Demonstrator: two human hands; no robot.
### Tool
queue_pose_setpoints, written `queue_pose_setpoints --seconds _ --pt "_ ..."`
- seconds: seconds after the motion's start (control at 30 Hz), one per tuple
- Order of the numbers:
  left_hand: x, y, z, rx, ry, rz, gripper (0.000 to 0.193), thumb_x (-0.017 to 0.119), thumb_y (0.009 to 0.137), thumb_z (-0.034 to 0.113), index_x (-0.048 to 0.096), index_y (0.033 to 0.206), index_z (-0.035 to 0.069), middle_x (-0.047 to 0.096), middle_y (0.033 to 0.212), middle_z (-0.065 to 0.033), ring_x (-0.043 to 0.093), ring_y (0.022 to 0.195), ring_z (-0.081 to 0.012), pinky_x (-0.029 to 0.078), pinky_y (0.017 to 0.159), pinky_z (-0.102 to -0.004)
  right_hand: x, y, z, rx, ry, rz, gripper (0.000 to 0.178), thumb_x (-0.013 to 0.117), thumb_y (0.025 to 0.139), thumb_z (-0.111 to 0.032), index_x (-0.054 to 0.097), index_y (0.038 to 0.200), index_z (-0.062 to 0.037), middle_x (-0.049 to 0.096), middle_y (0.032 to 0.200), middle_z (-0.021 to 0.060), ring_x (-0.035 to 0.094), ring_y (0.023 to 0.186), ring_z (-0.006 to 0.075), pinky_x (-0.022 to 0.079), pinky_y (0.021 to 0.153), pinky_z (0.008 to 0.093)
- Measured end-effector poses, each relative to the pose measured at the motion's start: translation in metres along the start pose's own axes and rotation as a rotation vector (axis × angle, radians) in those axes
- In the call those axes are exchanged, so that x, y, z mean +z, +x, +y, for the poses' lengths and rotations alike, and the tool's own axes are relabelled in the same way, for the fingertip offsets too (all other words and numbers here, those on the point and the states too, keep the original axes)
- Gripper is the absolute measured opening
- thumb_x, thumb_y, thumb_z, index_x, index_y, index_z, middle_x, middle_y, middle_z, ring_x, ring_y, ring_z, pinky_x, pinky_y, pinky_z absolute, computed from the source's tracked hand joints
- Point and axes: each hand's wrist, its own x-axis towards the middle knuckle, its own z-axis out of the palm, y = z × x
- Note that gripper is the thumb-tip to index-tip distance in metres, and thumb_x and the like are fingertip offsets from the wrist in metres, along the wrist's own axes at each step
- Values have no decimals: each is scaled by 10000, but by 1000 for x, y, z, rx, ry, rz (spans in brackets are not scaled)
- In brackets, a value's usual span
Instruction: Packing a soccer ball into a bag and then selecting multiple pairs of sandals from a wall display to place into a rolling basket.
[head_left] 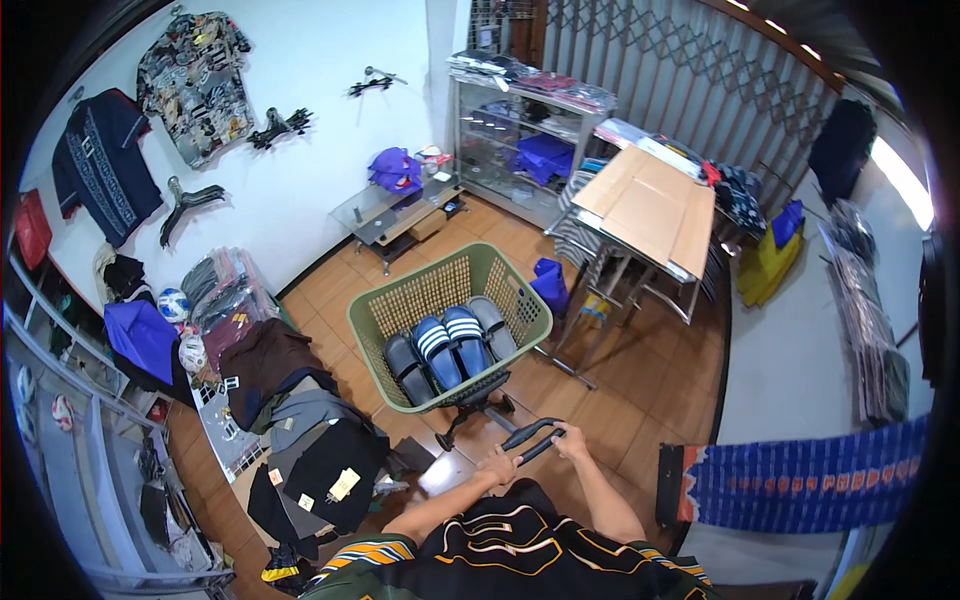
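My left hand (500,465) and my right hand (571,442) are closed round the two ends of a black looped push handle (525,434). The handle belongs to a wheeled frame (490,405) in front of me. On that frame rests an olive-green plastic basket (375,312) with perforated sides. Inside it lies a pair of blue slide sandals (439,352) with white stripes. A dark grey slide (408,372) is on their left, and another grey slide (493,325) on their right. My palms are out of sight.
Folded clothes (335,455) with tags cover a low surface at left. Ahead stand a glass-topped table (345,215) and a glass display case (480,170). Cardboard sheets (645,205) lie on a metal-legged table at right. Brown floor tiles (630,380) surround the basket.
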Motion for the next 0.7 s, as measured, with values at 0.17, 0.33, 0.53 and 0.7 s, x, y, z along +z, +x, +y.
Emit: queue_pose_setpoints --seconds 0.17,0.33,0.53,0.7 --pt "-52 25 5 44 80 145 891 529 869 509 194 1420 -106 439 1333 -293 472 1227 -409 410 1016 -443 -17 66 -63 -191 -165 -125 419 764 762 -153 659 1165 -107 691 848 118 659 743 203 540 712 343" --pt "-120 59 -7 26 155 75 885 722 745 265 243 1397 -95 511 1252 -265 527 1178 -391 474 952 -412 -13 148 -114 -160 -148 -396 426 794 721 -259 688 1120 -155 699 982 149 657 962 276 506 873 377" --pt "-165 105 -3 -227 30 233 886 720 731 189 214 1413 -64 370 1405 -228 559 1142 -364 494 926 -399 25 230 -163 -232 -258 -505 418 797 727 -256 678 1117 -167 689 986 151 645 993 292 501 867 390" --pt "-200 142 -37 -396 -85 426 896 692 750 121 166 1465 -4 270 1486 -175 541 1149 -372 503 923 -413 56 274 -244 -333 -311 -559 424 767 760 -322 648 1133 -161 657 1100 164 614 1051 340 485 901 407"
